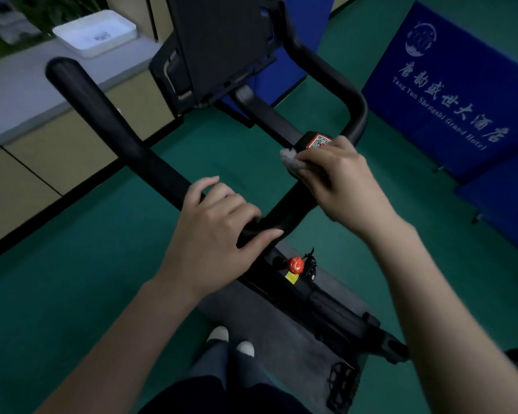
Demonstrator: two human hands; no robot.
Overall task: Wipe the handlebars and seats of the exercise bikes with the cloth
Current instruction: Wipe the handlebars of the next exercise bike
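A black exercise bike's handlebar (108, 115) loops in front of me, its left arm running up to the far left and its right arm (335, 82) curving back. My left hand (213, 234) rests on the near centre bend of the bar, fingers curled over it. My right hand (341, 180) presses a small grey-white cloth (290, 159) against the bar's right side, just below an orange QR label (319, 141). The dark console screen (222, 46) stands above the bar. No seat is in view.
An orange resistance knob (295, 264) sits on the frame below the bar, with a pedal (341, 380) lower right. Blue folding mats (449, 94) lean at the right. A grey counter with a white tray (96, 32) runs along the left. Green floor all around.
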